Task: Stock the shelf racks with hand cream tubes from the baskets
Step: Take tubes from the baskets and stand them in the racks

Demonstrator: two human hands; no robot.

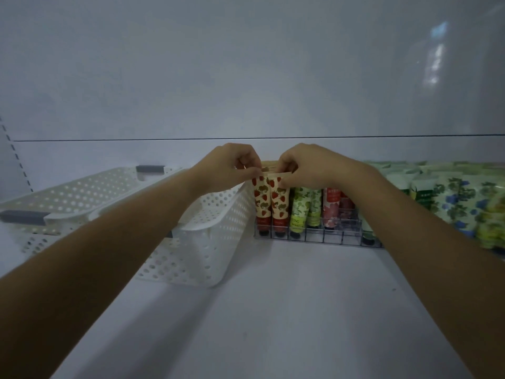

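Pinching top edges of strawberry tubes (270, 199): left hand (229, 165), right hand (303, 166); rack (314, 238) left end beside basket (213, 231).

Not much legible tbh. The green tube (298, 210) has "TING" on its lower band, the strawberry tubes (280, 203) show something like "ING" down low, and the print on the pink tube (330, 203) is too blurry.

White shelf (287, 310): baskets (213, 236), wire rack (314, 238).
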